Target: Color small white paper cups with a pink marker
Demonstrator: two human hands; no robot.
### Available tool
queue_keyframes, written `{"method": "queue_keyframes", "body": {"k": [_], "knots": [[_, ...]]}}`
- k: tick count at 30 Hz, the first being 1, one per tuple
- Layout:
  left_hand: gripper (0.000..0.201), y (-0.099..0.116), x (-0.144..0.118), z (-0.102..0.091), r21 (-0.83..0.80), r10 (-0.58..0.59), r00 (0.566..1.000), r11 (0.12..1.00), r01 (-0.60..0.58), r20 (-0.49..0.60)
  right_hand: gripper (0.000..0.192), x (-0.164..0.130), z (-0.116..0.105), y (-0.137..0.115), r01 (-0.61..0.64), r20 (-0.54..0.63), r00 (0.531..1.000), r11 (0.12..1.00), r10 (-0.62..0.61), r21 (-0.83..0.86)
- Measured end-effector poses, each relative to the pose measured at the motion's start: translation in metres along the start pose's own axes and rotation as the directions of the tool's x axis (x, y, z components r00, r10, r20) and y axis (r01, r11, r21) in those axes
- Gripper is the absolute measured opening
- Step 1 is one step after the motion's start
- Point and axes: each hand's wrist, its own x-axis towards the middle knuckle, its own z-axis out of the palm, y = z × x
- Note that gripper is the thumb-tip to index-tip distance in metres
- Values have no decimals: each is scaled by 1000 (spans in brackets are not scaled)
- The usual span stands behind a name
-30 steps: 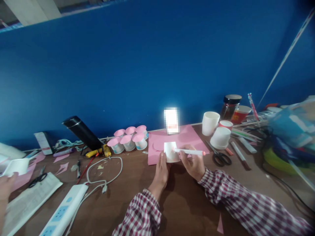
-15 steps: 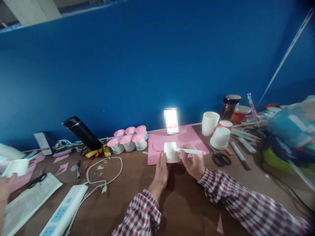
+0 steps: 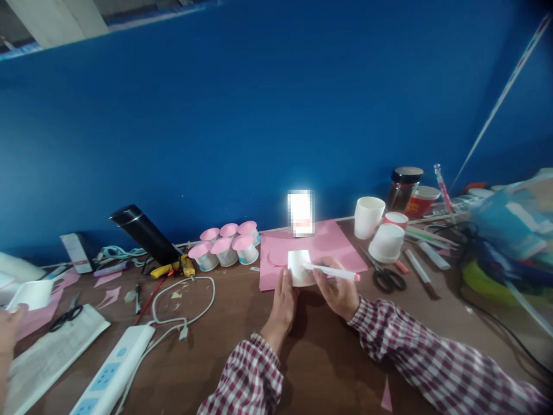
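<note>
My left hand (image 3: pixel 283 302) steadies the white cup (image 3: pixel 300 268) on pink paper (image 3: pixel 332 239), right hand (image 3: pixel 339 291) fingers pinching the marker (image 3: pixel 332 272)

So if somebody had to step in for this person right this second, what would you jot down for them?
Left hand: steadies the upside-down white paper cup on the pink paper sheet.
Right hand: grips a white marker, tip at the cup's side.
Nearby: six pink-topped cups grouped to the left, scissors and plain white cups to the right.
Done: six cups carry pink tops.
Left: the cup in hand has none; whether any mark is on it cannot be seen.
</note>
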Motion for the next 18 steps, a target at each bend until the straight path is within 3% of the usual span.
{"method": "queue_keyframes", "body": {"k": [5,10,18], "knots": [[49,20,-4,6,36,-57,998,998,58,-34,8,7,-4,-3,-6,-82,997,998,2,-55],[44,39,-10,9,96,-63,998,993,65,-16,11,8,-6,-5,33,-50,998,995,-38,-99],[51,33,-8,10,26,-89,996,996,89,16,13,9,-6,-2,32,-60,997,992,-39,-123]]}}
